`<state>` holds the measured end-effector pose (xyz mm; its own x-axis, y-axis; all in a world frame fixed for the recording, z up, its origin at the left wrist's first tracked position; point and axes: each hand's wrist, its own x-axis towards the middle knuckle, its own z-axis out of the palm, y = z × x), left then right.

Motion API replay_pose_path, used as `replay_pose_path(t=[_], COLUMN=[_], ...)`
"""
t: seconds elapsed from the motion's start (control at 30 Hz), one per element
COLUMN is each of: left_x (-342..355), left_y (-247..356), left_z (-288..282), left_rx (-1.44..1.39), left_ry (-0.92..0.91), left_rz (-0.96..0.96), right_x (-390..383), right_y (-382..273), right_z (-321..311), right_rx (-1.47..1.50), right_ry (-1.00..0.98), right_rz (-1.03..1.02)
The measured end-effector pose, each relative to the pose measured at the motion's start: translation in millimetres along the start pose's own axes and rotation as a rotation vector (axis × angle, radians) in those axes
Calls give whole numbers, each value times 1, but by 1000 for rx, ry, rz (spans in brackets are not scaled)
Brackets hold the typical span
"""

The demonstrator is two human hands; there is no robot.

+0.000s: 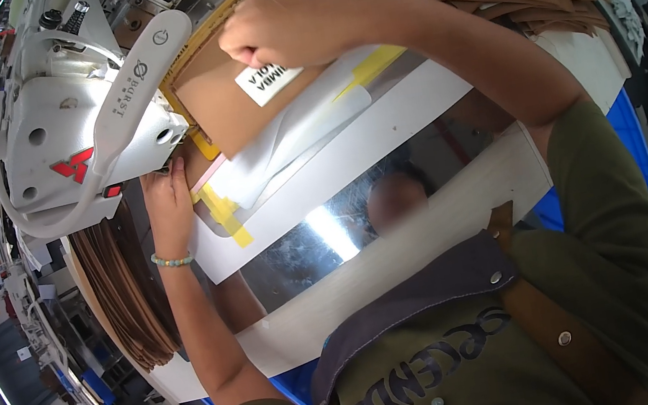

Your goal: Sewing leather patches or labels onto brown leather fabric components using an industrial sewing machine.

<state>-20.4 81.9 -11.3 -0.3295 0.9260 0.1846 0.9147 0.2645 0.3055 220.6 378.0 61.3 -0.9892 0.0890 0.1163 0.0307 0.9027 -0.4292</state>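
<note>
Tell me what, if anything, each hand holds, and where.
Right hand: closed at the upper edge of the white label over the brown panel; grip unclear. Left hand: beside the white machine; hold cannot be told.

The pale table [498,179] carries a shiny plate [292,271] and two stacks of brown pieces [122,294].

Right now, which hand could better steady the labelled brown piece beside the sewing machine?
Probably the left hand: it is beside the sewing machine, near the left end of the brown piece; the right hand is farther off, by the white label.
</note>
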Motion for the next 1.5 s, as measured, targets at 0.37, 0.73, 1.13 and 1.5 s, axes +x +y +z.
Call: replay_pose_path(t=[0.37,0.73,1.13,1.5], left_x=[20,30,44,50], left_y=[0,0,27,21], left_z=[13,16,9,8], left_rx=[-214,-300,-39,-17], left_ry=[80,-24,-45,-52], left_rz=[-121,-140,171,138], right_x=[62,60,64,59], right_y=[47,49,42,36], right_z=[43,38,70,72], right_rx=[-132,11,-236,-216], right_ry=[135,170,258,289], right_rz=[-160,-237,-244,-274])
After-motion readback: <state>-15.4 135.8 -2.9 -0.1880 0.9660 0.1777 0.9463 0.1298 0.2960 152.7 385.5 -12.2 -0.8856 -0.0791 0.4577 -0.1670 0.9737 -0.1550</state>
